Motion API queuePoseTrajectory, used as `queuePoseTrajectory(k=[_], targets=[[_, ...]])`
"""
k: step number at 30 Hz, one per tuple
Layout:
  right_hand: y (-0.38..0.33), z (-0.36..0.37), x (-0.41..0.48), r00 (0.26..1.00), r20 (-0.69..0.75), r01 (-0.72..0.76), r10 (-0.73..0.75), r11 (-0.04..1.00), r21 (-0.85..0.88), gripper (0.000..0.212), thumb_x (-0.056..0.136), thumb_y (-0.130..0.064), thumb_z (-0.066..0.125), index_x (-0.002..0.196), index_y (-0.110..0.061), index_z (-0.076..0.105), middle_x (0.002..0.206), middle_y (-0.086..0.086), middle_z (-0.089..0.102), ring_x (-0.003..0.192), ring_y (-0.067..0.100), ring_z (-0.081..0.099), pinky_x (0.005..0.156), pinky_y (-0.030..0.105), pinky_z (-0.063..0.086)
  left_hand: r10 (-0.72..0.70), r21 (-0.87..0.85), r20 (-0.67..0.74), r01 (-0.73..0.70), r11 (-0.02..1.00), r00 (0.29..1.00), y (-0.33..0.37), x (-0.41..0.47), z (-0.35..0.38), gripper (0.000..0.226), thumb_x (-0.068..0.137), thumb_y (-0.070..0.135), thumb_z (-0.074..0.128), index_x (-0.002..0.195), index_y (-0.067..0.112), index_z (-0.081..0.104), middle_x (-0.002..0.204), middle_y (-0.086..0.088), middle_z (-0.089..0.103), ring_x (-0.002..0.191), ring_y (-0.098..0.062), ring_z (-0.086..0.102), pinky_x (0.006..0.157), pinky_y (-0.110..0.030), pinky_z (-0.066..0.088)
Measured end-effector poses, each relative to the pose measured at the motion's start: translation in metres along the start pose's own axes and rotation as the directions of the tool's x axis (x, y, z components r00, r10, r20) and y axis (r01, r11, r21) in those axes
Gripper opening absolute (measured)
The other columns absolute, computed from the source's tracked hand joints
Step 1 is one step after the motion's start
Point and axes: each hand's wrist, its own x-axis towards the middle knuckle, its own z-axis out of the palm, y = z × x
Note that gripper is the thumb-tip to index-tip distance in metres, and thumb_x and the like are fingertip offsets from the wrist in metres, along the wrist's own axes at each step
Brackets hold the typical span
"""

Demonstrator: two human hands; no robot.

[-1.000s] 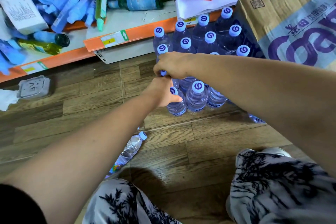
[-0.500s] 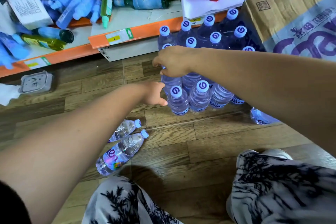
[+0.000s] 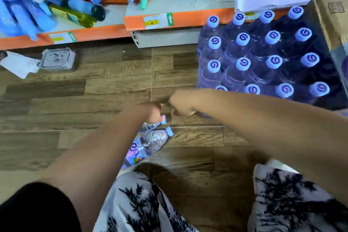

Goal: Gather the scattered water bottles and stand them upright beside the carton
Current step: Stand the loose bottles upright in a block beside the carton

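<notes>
Several clear water bottles with pale blue caps stand upright in a tight block against the cardboard carton at the right. Two more bottles lie on the wooden floor in front of my knees. My left hand is curled over the neck of the farther lying bottle, whose cap pokes out under my fingers. The nearer lying bottle rests loose, cap pointing up-right. My right hand hovers as a closed fist just right of the left hand, near the block's front corner, with nothing visible in it.
A low orange-edged shelf runs along the back, piled with blue tubes, boxes and green bottles. A grey plastic lid and white paper lie on the floor at left. My patterned trouser knees fill the bottom.
Both hands have left the standing block and come down toward me. My left hand has dropped onto a lying bottle's neck. The view has shifted closer and to the right.
</notes>
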Motion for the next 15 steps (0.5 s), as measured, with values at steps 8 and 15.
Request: queuePoseTrajectory(k=[8,15], targets=[[-0.033,0.069,0.042,0.977,0.209,-0.030,-0.036,0.954,0.300,0.040,0.091,-0.026,0.053,0.128,-0.010,0.054,0.119,0.008,0.064,0.109,0.028,0.061,0.093,0.029,0.050,0.056,0.020,-0.028,-0.055,0.998,0.998,-0.010,0.030,0.046,0.051,0.090,0.028,0.055,0.139,0.015,0.042,0.143,-0.007,0.047,0.130,-0.028,0.048,0.106,-0.038,0.042],[-0.026,0.085,0.069,0.969,0.243,-0.082,-0.044,0.872,0.483,0.027,0.085,-0.029,0.063,0.108,-0.015,0.062,0.106,0.005,0.063,0.098,0.021,0.056,0.082,0.025,0.041,0.073,0.114,-0.214,-0.049,0.992,0.974,-0.008,0.044,0.054,0.046,0.087,0.049,0.055,0.123,0.021,0.053,0.127,-0.003,0.058,0.121,-0.024,0.055,0.090,-0.034,0.043]])
